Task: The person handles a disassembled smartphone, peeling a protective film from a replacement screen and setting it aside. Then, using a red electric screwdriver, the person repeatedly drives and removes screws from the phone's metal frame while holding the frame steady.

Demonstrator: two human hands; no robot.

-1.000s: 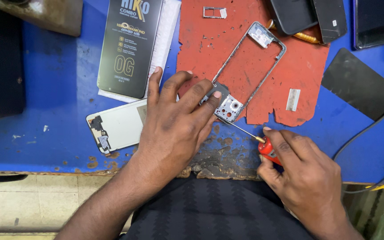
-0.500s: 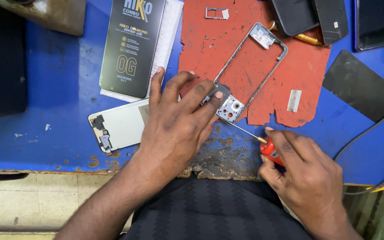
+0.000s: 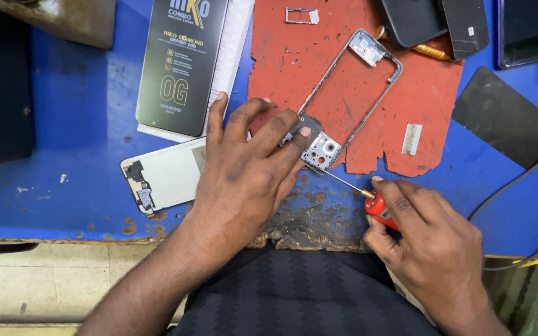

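Observation:
A grey phone middle frame [image 3: 368, 93] lies tilted on a worn red mat [image 3: 424, 87]. My left hand [image 3: 247, 174] rests palm down over its near end, fingertips pressing the dark part beside the metal camera plate [image 3: 322, 151]. My right hand [image 3: 431, 242] grips a red-handled screwdriver [image 3: 378, 205] whose thin shaft slants up and left, its tip at the camera plate's lower edge. A white phone screen panel [image 3: 166, 174] lies face down on the blue table just left of my left hand, partly hidden under it.
A black product box [image 3: 179, 62] lies at the back left on white paper. A small SIM tray [image 3: 300, 15] sits on the mat's far edge. Dark phones and covers [image 3: 434, 22] lie at the back right, a black sheet [image 3: 505, 115] and cables [image 3: 530, 180] to the right.
Both hands have stayed almost still; the view has shifted only slightly. The screwdriver tip remains at the camera plate.

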